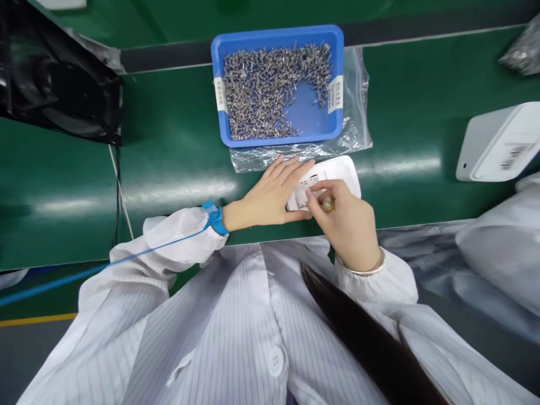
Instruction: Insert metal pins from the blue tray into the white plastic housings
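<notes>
A white plastic device housing [348,171] lies on the green bench, with small dark markings or slots in its recessed middle. My left hand [276,194] is spread flat over its left end, fingers stretched and thumb along the near edge. Over the middle of the housing, my right hand [348,225] is closed, with thumb and forefinger pinched together. A screwdriver-like tool [328,203] sits in its grip; only a yellowish, rounded handle end shows. Whatever is at the pinched fingertips is too small to make out.
Beyond my hands stands a blue tray [278,142] of many small metal screws, on a clear plastic bag [358,107]. A black fan-like unit [63,84] is at left, a white box-shaped device [498,143] at right. A blue cord [169,243] runs from my left wristband.
</notes>
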Action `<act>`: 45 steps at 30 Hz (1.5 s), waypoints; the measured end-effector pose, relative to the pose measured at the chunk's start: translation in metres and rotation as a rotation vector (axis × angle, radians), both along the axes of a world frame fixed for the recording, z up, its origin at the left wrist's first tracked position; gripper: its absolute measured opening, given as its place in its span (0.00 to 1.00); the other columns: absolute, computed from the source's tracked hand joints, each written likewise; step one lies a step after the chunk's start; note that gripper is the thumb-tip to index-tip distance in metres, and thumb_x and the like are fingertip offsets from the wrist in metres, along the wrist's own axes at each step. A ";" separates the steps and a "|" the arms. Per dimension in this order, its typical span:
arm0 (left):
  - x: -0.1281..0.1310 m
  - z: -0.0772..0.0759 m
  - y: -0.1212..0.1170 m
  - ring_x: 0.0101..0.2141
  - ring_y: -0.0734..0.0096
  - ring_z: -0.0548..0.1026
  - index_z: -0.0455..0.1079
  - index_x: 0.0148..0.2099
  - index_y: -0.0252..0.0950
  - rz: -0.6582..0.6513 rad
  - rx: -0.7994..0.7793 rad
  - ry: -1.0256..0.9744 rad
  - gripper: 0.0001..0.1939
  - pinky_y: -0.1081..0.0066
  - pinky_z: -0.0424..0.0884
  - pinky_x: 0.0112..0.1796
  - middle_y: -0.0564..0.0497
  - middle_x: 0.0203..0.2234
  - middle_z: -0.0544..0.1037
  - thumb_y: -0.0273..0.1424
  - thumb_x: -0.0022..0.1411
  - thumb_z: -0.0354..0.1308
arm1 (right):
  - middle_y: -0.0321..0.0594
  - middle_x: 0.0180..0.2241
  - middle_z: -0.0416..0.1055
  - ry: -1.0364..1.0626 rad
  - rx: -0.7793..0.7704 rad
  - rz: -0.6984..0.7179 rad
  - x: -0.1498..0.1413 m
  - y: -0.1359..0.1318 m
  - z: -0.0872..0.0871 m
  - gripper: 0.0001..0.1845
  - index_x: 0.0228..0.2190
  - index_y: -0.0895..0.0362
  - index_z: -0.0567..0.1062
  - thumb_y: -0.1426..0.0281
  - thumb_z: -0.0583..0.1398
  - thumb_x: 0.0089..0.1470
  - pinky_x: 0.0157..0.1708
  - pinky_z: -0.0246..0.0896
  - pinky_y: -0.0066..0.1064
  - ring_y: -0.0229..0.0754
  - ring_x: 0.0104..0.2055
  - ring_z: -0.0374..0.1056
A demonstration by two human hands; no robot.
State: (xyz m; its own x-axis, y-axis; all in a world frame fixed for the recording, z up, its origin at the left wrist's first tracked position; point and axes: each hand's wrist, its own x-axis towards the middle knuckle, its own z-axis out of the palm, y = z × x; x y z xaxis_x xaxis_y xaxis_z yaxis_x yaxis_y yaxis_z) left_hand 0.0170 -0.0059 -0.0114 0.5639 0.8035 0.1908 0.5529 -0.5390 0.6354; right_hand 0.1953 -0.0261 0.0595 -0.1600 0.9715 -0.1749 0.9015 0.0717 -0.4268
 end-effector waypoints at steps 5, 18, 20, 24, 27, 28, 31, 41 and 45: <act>-0.002 -0.001 0.003 0.69 0.47 0.53 0.41 0.73 0.37 -0.040 -0.054 -0.041 0.52 0.47 0.41 0.70 0.39 0.68 0.59 0.54 0.58 0.62 | 0.41 0.26 0.76 -0.329 0.006 0.101 -0.009 0.008 -0.007 0.14 0.39 0.54 0.76 0.59 0.56 0.60 0.26 0.43 0.31 0.44 0.25 0.69; -0.003 0.003 0.004 0.70 0.47 0.52 0.49 0.71 0.38 -0.048 -0.123 -0.059 0.48 0.43 0.42 0.70 0.40 0.66 0.61 0.46 0.56 0.65 | 0.43 0.26 0.75 -0.334 0.041 0.024 -0.016 0.009 -0.010 0.14 0.38 0.56 0.74 0.60 0.56 0.59 0.27 0.46 0.30 0.45 0.26 0.69; -0.004 0.003 0.005 0.69 0.47 0.53 0.50 0.71 0.38 -0.046 -0.117 -0.064 0.48 0.43 0.43 0.70 0.40 0.66 0.62 0.46 0.55 0.67 | 0.42 0.26 0.75 -0.340 0.031 0.024 -0.017 0.009 -0.009 0.13 0.38 0.55 0.74 0.60 0.57 0.58 0.27 0.45 0.31 0.46 0.27 0.69; -0.003 0.004 0.005 0.69 0.45 0.53 0.51 0.70 0.36 -0.056 -0.106 -0.050 0.48 0.43 0.43 0.70 0.38 0.65 0.63 0.49 0.56 0.66 | 0.42 0.25 0.75 -0.383 0.017 -0.040 -0.021 0.009 -0.006 0.12 0.37 0.55 0.75 0.60 0.58 0.58 0.26 0.41 0.31 0.45 0.25 0.69; -0.003 0.005 0.005 0.70 0.44 0.52 0.51 0.70 0.34 -0.071 -0.104 -0.030 0.48 0.41 0.42 0.69 0.37 0.66 0.62 0.51 0.57 0.64 | 0.41 0.24 0.75 -0.395 0.024 -0.044 -0.022 0.009 -0.005 0.12 0.37 0.56 0.75 0.60 0.58 0.58 0.26 0.40 0.30 0.44 0.25 0.68; -0.003 0.005 0.005 0.70 0.44 0.52 0.51 0.70 0.34 -0.074 -0.104 -0.026 0.48 0.41 0.42 0.69 0.37 0.66 0.62 0.52 0.57 0.63 | 0.41 0.25 0.75 -0.382 0.031 -0.029 -0.021 0.008 -0.006 0.12 0.37 0.56 0.75 0.60 0.58 0.58 0.26 0.40 0.30 0.44 0.25 0.68; -0.003 0.004 0.005 0.70 0.44 0.51 0.50 0.71 0.33 -0.082 -0.104 -0.029 0.48 0.42 0.41 0.69 0.36 0.66 0.61 0.52 0.58 0.62 | 0.39 0.27 0.76 -0.307 0.071 0.048 -0.016 0.006 -0.010 0.13 0.39 0.55 0.75 0.61 0.56 0.61 0.26 0.41 0.30 0.42 0.27 0.70; -0.005 0.004 0.005 0.70 0.43 0.49 0.47 0.72 0.33 -0.109 -0.110 -0.043 0.48 0.41 0.37 0.69 0.36 0.67 0.59 0.48 0.58 0.62 | 0.39 0.26 0.77 -0.333 0.081 0.056 -0.010 0.009 -0.006 0.15 0.36 0.54 0.79 0.58 0.57 0.61 0.26 0.40 0.30 0.42 0.25 0.69; -0.005 0.005 0.003 0.70 0.42 0.49 0.46 0.72 0.35 -0.111 -0.110 -0.044 0.48 0.40 0.34 0.69 0.38 0.68 0.58 0.45 0.57 0.62 | 0.39 0.27 0.77 -0.328 0.041 0.132 -0.010 0.010 -0.002 0.15 0.37 0.54 0.79 0.59 0.56 0.62 0.26 0.39 0.31 0.41 0.25 0.68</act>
